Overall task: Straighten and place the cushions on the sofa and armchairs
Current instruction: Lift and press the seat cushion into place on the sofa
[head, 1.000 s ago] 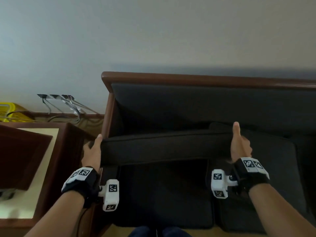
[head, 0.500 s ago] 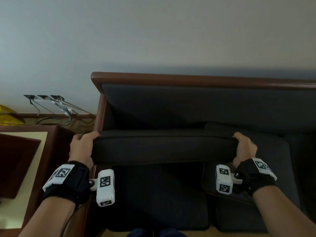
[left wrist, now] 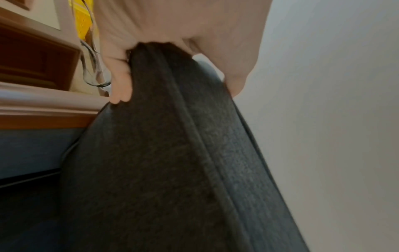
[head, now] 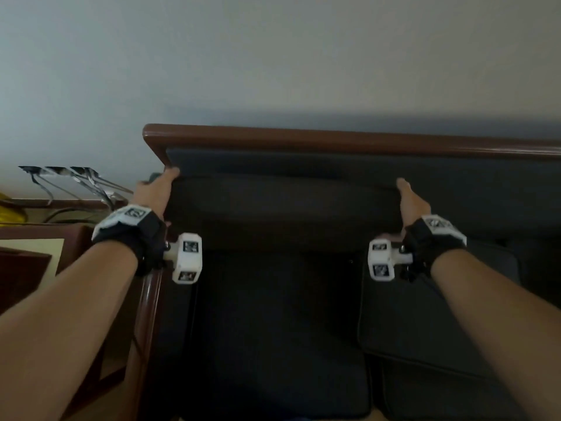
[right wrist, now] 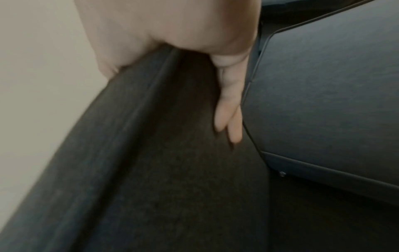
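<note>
A long dark grey cushion (head: 285, 205) stands on edge against the sofa's backrest (head: 303, 161), above the seat cushion (head: 273, 329). My left hand (head: 158, 189) grips its left end beside the wooden frame corner; in the left wrist view the fingers (left wrist: 118, 81) and thumb curl round the cushion (left wrist: 162, 153). At the other end my right hand (head: 409, 202) clasps it. The right wrist view shows the thumb on one face of the cushion (right wrist: 162, 170) and the fingers (right wrist: 228, 102) lying along the other.
A second dark cushion (head: 425, 314) lies askew on the right seat, close to my right hand. The sofa's wooden top rail (head: 334, 138) stands against a pale wall. A wooden side table (head: 45, 238), cables (head: 76, 183) and a yellow object (head: 9, 208) are to the left.
Both hands have carried the cushion up and back, from over the seat's front to against the backrest. My arms are now stretched further forward.
</note>
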Tool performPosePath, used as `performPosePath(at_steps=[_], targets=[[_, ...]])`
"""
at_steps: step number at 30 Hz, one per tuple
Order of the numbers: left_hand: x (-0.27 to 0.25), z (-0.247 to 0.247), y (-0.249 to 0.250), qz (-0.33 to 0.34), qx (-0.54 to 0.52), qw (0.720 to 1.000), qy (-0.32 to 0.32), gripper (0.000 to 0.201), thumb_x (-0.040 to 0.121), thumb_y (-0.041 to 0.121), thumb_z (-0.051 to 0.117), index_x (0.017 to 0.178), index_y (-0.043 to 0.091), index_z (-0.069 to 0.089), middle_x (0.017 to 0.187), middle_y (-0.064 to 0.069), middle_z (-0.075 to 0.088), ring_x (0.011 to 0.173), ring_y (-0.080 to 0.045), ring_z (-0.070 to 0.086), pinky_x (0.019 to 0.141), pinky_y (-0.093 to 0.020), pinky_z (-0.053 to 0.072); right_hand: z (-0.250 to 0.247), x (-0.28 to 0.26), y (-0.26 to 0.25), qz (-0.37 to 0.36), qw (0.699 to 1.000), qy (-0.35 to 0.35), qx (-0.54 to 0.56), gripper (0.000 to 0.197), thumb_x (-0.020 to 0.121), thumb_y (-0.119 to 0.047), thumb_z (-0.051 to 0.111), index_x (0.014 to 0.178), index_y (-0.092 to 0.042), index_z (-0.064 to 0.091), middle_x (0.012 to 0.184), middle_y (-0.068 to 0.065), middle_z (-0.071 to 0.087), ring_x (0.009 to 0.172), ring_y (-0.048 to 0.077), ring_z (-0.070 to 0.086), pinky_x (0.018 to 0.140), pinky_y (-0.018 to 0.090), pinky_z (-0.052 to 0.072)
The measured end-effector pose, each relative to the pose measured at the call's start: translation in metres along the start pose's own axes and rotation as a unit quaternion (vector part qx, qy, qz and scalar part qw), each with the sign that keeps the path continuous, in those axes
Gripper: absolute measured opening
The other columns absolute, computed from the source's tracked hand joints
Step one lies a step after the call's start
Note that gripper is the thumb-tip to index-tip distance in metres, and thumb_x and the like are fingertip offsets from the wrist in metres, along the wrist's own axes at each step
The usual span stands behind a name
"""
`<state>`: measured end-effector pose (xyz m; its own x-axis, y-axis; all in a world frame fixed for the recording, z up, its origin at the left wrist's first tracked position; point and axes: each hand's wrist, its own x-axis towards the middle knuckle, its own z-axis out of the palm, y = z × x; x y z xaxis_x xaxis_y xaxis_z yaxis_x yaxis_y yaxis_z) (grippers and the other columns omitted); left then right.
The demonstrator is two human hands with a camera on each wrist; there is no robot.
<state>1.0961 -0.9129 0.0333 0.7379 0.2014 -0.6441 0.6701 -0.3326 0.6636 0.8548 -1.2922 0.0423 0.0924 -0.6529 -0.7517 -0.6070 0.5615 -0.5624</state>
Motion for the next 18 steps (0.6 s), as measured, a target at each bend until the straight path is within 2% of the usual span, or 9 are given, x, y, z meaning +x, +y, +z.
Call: performPosePath(at_steps=[2,4,6,8,11,13,15,16,18], targets=[[0.006,0.011,0.019,0.037,-0.014,0.999,-0.009,0.101,0.048,0.062,0.079,0.134,0.016,0.054,0.126,-0.008,0.060,0.111,-0.033,0.059,0.088,-0.048,0.054,0.012,-0.001,-0.022,-0.034,0.999,-0.032,0.011,0.087,0.068,-0.063,0.074,0.139,-0.025,0.040,0.128,-0.001,0.043,0.105,0.042,0.055,0.075,0.056,0.059],[0.013,0.020,0.028,0.067,-0.012,0.998,-0.002,0.091,0.050,0.055,0.082,0.129,0.015,0.059,0.119,-0.004,0.062,0.104,-0.025,0.060,0.080,-0.039,0.055,0.023,0.003,-0.029,-0.064,0.997,-0.041,0.005,0.085,0.074,-0.045,0.076,0.142,-0.023,0.030,0.130,0.006,0.046,0.107,0.037,0.057,0.076,0.047,0.058],[0.024,0.024,0.024,0.089,0.014,0.996,0.014,0.075,0.053,0.050,0.081,0.117,0.013,0.066,0.101,-0.003,0.069,0.089,-0.023,0.066,0.077,-0.038,0.057,0.033,0.010,-0.028,-0.087,0.995,-0.030,-0.024,0.085,0.074,-0.038,0.073,0.142,-0.022,0.023,0.128,0.012,0.047,0.107,0.035,0.058,0.079,0.046,0.058],[0.032,0.027,0.019,0.098,0.037,0.994,0.021,0.061,0.059,0.046,0.081,0.110,0.014,0.067,0.092,-0.003,0.071,0.084,-0.025,0.068,0.082,-0.041,0.059,0.037,0.018,-0.028,-0.100,0.994,-0.022,-0.042,0.085,0.074,-0.037,0.072,0.141,-0.020,0.022,0.126,0.013,0.047,0.107,0.035,0.058,0.081,0.048,0.058],[0.035,0.030,0.020,0.106,0.048,0.993,0.033,0.066,0.062,0.045,0.083,0.118,0.015,0.065,0.104,-0.006,0.072,0.087,-0.028,0.069,0.084,-0.046,0.059,0.036,0.019,-0.032,-0.110,0.992,-0.017,-0.054,0.084,0.074,-0.036,0.073,0.139,-0.018,0.023,0.124,0.012,0.046,0.103,0.033,0.057,0.083,0.051,0.058],[0.030,0.026,0.020,0.112,0.039,0.993,0.019,0.070,0.062,0.046,0.084,0.121,0.015,0.063,0.108,-0.009,0.071,0.085,-0.025,0.069,0.082,-0.043,0.060,0.032,0.017,-0.028,-0.113,0.992,-0.023,-0.046,0.087,0.075,-0.038,0.074,0.142,-0.019,0.022,0.124,0.009,0.047,0.104,0.032,0.059,0.084,0.050,0.058],[0.021,0.015,0.014,0.108,-0.013,0.994,-0.004,0.082,0.068,0.046,0.084,0.137,0.014,0.052,0.117,-0.008,0.066,0.092,-0.022,0.068,0.084,-0.039,0.059,0.026,0.007,-0.021,-0.106,0.993,-0.044,-0.015,0.089,0.080,-0.038,0.074,0.147,-0.021,0.020,0.124,0.005,0.045,0.109,0.029,0.057,0.091,0.047,0.056],[0.011,0.007,0.010,0.104,-0.048,0.993,-0.016,0.084,0.075,0.042,0.083,0.144,0.015,0.044,0.118,-0.008,0.061,0.098,-0.021,0.066,0.088,-0.036,0.058,0.020,0.002,-0.014,-0.103,0.993,-0.051,-0.003,0.088,0.082,-0.038,0.074,0.149,-0.020,0.021,0.127,0.004,0.046,0.113,0.028,0.056,0.094,0.045,0.054],[-0.003,-0.011,-0.004,0.092,-0.107,0.989,-0.045,0.077,0.088,0.030,0.075,0.150,0.015,0.033,0.107,-0.008,0.056,0.107,-0.024,0.063,0.096,-0.034,0.053,0.006,-0.011,0.006,-0.099,0.992,-0.078,0.005,0.080,0.085,-0.036,0.073,0.148,-0.016,0.028,0.137,0.006,0.049,0.120,0.031,0.054,0.097,0.042,0.051]])
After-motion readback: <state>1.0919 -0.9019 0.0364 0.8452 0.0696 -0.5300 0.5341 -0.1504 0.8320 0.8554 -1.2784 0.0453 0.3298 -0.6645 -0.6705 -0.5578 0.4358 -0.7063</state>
